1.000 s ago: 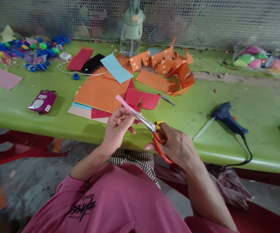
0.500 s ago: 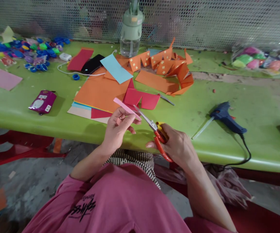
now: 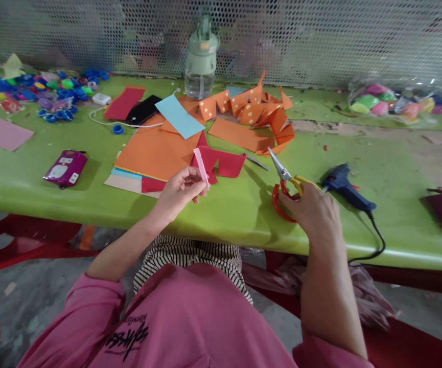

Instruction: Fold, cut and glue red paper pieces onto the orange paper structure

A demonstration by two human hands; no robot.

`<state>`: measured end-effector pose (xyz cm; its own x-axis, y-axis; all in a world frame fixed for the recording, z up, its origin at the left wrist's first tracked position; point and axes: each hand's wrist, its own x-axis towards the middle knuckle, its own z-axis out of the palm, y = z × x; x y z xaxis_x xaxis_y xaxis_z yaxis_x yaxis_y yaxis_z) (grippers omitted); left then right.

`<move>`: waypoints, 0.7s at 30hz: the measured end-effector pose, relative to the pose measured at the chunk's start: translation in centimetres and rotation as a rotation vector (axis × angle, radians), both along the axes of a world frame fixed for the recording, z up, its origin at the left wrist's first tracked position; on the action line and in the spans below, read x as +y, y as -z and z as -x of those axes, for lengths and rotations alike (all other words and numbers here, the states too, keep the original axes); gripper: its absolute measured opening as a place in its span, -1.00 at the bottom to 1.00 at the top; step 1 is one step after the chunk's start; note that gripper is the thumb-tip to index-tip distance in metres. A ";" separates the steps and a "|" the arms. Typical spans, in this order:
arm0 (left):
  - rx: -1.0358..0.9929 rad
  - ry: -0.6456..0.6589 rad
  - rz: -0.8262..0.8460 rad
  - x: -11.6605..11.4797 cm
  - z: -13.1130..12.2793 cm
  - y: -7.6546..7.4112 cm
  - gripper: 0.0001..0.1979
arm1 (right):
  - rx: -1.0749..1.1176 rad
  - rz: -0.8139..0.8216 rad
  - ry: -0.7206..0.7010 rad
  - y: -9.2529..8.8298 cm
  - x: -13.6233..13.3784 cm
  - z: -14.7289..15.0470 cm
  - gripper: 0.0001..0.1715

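Jutting from left fingers [image 3: 193, 191]: pink strip [image 3: 201, 164], near end pinched.

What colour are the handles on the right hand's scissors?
The scissors have one red, one yellow handle, clearest in the head view.

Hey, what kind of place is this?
Probably a craft workspace, judging by the stacked colored paper and blue glue gun on the table, plus the scissors in the right hand.
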<state>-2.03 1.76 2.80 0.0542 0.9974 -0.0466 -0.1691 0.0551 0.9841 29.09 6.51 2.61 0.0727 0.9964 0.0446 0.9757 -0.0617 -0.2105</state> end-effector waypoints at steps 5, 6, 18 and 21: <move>0.045 0.036 0.024 1.1 0.3 -0.4 -0.85 | -0.002 -0.148 -0.032 -0.9 -0.5 0.3 -0.50; 0.056 0.044 0.032 1.4 0.3 -0.5 -0.85 | 0.010 -0.213 -0.056 -1.4 -0.8 0.8 -0.47; 0.441 0.126 -0.227 4.1 0.0 -0.3 -0.90 | 0.876 -0.139 -0.530 -2.7 0.7 12.5 -0.64; 0.303 -0.013 -0.202 4.8 0.1 -0.4 -0.81 | 0.649 -0.426 -0.596 -2.5 1.6 12.8 -0.76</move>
